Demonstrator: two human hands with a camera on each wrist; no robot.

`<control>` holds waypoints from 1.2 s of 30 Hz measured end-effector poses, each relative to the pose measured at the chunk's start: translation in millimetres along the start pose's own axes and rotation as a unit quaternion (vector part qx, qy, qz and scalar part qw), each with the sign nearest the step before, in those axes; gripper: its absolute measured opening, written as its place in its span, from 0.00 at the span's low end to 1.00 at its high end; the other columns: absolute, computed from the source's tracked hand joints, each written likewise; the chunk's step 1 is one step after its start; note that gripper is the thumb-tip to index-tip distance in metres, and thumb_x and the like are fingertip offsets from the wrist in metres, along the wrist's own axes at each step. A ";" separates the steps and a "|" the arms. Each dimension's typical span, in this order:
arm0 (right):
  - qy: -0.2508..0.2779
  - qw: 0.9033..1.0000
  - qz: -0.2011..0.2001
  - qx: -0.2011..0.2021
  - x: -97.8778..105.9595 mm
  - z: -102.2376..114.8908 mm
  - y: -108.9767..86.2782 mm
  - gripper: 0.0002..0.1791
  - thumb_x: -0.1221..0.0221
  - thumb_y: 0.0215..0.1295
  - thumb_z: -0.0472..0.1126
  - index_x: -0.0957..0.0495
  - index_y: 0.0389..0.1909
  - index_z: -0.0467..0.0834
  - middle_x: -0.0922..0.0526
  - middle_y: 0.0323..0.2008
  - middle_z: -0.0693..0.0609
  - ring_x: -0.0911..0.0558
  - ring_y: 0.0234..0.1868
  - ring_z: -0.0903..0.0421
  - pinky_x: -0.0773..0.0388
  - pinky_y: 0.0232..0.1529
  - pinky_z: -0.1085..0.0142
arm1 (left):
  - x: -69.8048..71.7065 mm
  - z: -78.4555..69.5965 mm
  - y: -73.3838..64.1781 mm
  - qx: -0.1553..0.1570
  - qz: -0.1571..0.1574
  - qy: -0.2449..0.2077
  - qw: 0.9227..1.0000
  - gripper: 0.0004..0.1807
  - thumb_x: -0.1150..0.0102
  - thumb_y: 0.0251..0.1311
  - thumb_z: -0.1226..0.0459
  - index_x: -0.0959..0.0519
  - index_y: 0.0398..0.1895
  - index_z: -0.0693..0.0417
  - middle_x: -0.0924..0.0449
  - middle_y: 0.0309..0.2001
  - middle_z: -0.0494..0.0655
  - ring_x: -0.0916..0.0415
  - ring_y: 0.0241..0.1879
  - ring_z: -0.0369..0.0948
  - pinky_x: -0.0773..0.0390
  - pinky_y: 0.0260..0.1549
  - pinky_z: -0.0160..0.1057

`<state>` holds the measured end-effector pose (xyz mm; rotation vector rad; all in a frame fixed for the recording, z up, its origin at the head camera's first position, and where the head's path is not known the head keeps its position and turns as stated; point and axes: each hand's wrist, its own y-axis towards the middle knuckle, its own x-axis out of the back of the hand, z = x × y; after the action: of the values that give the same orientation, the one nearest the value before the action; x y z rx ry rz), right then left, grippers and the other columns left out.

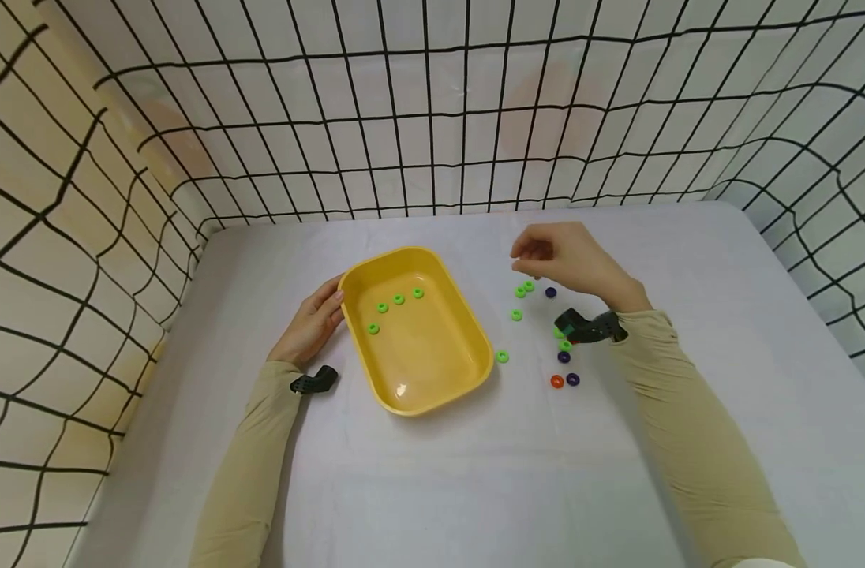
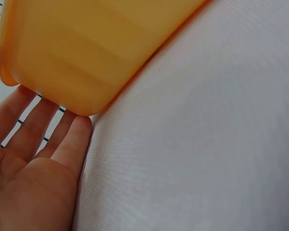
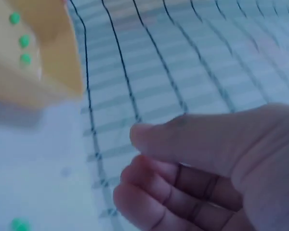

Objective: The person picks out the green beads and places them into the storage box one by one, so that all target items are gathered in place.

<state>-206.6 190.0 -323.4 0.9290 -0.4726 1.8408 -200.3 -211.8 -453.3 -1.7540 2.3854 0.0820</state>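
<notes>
A yellow plastic tray (image 1: 432,355) sits on the white tabletop, several small green rings (image 1: 398,299) lying inside it. My left hand (image 1: 312,319) holds its left side, thumb at the rim and fingers against the outer wall; the left wrist view shows those fingers on the wall (image 2: 77,72). Above the loose rings, right of the tray, my right hand (image 1: 563,252) hovers with fingers loosely curled. In the right wrist view a small gap parts thumb and fingers, with no ring showing there. Below it lie green rings (image 1: 516,315), dark blue rings (image 1: 572,379) and a red-orange ring (image 1: 556,381).
A black wire grid (image 1: 432,118) borders the table at the back and both sides. Black wrist cameras (image 1: 314,380) sit on both wrists. My right wrist's camera (image 1: 589,326) covers part of the loose rings in the head view.
</notes>
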 end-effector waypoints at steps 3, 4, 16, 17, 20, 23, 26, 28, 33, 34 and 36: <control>0.043 0.998 -0.005 -0.046 -5.9 -36.6 -21.5 0.08 0.35 0.65 0.40 0.19 0.41 0.40 0.18 0.32 0.46 0.20 0.31 0.44 0.23 0.28 0.71 | 0.3 0.7 0.3 -0.004 0.003 0.000 1.000 0.33 0.52 0.75 0.57 0.46 0.76 0.62 0.40 0.71 0.55 0.32 0.62 0.37 0.27 0.62 0.29; 0.052 0.997 -0.003 -0.056 -8.6 -47.2 -27.2 0.09 0.35 0.65 0.40 0.19 0.41 0.40 0.18 0.31 0.46 0.19 0.32 0.43 0.23 0.28 0.70 | 0.4 0.9 0.3 -0.004 0.004 0.000 1.000 0.33 0.52 0.75 0.56 0.45 0.76 0.62 0.40 0.71 0.54 0.31 0.62 0.37 0.27 0.62 0.28; 0.092 0.989 0.037 -0.108 -25.7 -107.3 -62.4 0.14 0.30 0.59 0.44 0.18 0.41 0.40 0.20 0.32 0.47 0.23 0.33 0.54 0.25 0.32 0.71 | -1.4 -0.8 -1.7 0.000 0.000 0.005 1.000 0.32 0.54 0.75 0.57 0.46 0.76 0.61 0.43 0.73 0.56 0.32 0.62 0.36 0.28 0.62 0.28; 0.098 0.988 0.041 -0.109 -26.3 -109.6 -63.6 0.15 0.29 0.58 0.44 0.18 0.41 0.40 0.20 0.32 0.46 0.23 0.32 0.55 0.25 0.32 0.71 | -1.6 -0.7 -1.8 0.000 0.000 0.005 1.000 0.32 0.54 0.76 0.58 0.46 0.76 0.61 0.43 0.73 0.55 0.32 0.62 0.36 0.28 0.62 0.28; 0.117 0.986 0.055 -0.108 -28.7 -114.9 -66.2 0.17 0.27 0.55 0.44 0.18 0.41 0.39 0.19 0.31 0.46 0.22 0.31 0.56 0.24 0.32 0.71 | -1.7 -0.5 -1.6 0.002 0.002 0.005 1.000 0.32 0.54 0.75 0.57 0.46 0.76 0.61 0.43 0.73 0.56 0.32 0.63 0.35 0.28 0.63 0.28; 0.123 0.985 0.065 -0.101 -31.7 -117.5 -66.6 0.17 0.26 0.54 0.44 0.17 0.40 0.39 0.18 0.30 0.47 0.21 0.29 0.57 0.23 0.30 0.71 | -1.3 -0.4 -1.7 0.006 0.000 0.007 1.000 0.33 0.54 0.75 0.57 0.46 0.77 0.60 0.43 0.73 0.55 0.32 0.63 0.36 0.28 0.62 0.28; 0.122 0.986 0.068 -0.096 -33.3 -116.7 -66.3 0.16 0.27 0.54 0.43 0.17 0.40 0.39 0.18 0.29 0.47 0.21 0.28 0.58 0.24 0.29 0.71 | -1.0 -0.9 -2.0 0.009 -0.002 0.009 1.000 0.33 0.53 0.75 0.56 0.46 0.76 0.59 0.42 0.73 0.55 0.32 0.62 0.36 0.28 0.62 0.28; 0.121 0.985 0.069 -0.098 -33.6 -116.2 -66.3 0.16 0.27 0.54 0.42 0.17 0.39 0.39 0.19 0.28 0.48 0.22 0.28 0.58 0.24 0.28 0.71 | -1.1 -1.5 -2.3 0.009 -0.001 0.008 1.000 0.33 0.53 0.75 0.56 0.46 0.77 0.60 0.43 0.73 0.55 0.32 0.63 0.37 0.28 0.62 0.28; 0.113 0.986 0.073 -0.103 -33.9 -115.9 -67.3 0.15 0.27 0.55 0.41 0.17 0.38 0.38 0.19 0.27 0.48 0.23 0.28 0.57 0.25 0.27 0.70 | -2.1 -1.9 -2.5 0.006 0.006 0.000 1.000 0.33 0.53 0.75 0.57 0.47 0.77 0.60 0.44 0.73 0.56 0.32 0.63 0.36 0.28 0.63 0.29; 0.111 0.986 0.073 -0.103 -34.1 -116.0 -67.2 0.14 0.27 0.55 0.41 0.17 0.38 0.38 0.19 0.27 0.48 0.23 0.28 0.57 0.25 0.27 0.71 | -2.2 -1.9 -2.6 0.005 0.006 -0.002 1.000 0.33 0.53 0.75 0.57 0.47 0.77 0.60 0.44 0.73 0.56 0.32 0.63 0.36 0.28 0.63 0.29; 0.112 0.986 0.073 -0.103 -34.3 -115.7 -67.2 0.14 0.27 0.55 0.41 0.17 0.38 0.38 0.19 0.27 0.48 0.23 0.27 0.57 0.25 0.27 0.71 | -2.1 -1.9 -2.6 0.005 0.006 -0.004 1.000 0.32 0.53 0.75 0.57 0.46 0.76 0.60 0.44 0.73 0.56 0.32 0.63 0.36 0.28 0.63 0.29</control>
<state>-183.8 276.9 -428.3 0.5521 -0.5908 1.9582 -197.3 -210.9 -450.9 -1.7327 2.3864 0.0764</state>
